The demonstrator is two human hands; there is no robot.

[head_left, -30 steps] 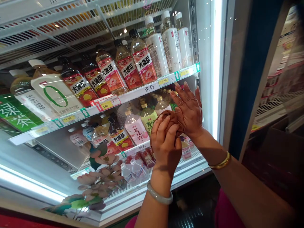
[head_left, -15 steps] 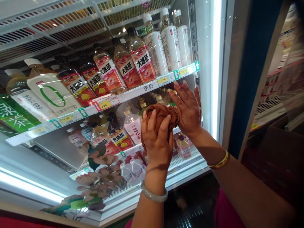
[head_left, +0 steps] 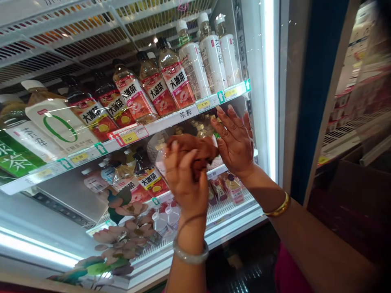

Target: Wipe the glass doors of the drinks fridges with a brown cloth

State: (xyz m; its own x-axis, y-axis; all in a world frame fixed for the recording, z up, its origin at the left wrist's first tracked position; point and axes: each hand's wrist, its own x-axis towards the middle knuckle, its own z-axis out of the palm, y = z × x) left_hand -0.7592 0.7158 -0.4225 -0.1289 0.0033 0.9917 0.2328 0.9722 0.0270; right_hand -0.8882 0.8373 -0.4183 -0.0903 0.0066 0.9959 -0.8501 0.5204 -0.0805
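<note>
A bunched brown cloth (head_left: pixel 200 150) is against the glass door of a lit drinks cooler. My left hand (head_left: pixel 187 181), with a pale bangle at the wrist, has its fingers curled over the cloth and is slightly blurred. To its right, my right hand (head_left: pixel 236 142) lies flat on the glass with fingers spread, a gold bangle on its wrist. Its thumb side is close to the cloth's right edge; whether they touch is unclear. Behind the glass stand bottles with red labels (head_left: pixel 177 83) and white-labelled bottles (head_left: pixel 214 61).
A shelf edge with price tags (head_left: pixel 171 120) crosses behind the glass. Flower decals (head_left: pixel 125 240) are at the lower left of the door. A bright light strip (head_left: pixel 270 89) and a dark blue frame (head_left: pixel 317 93) run down the right, with another shelf unit (head_left: pixel 348 110) beyond.
My left hand has moved left with the cloth, away from my right hand. My right hand stays spread on the glass. The whole view has shifted slightly.
</note>
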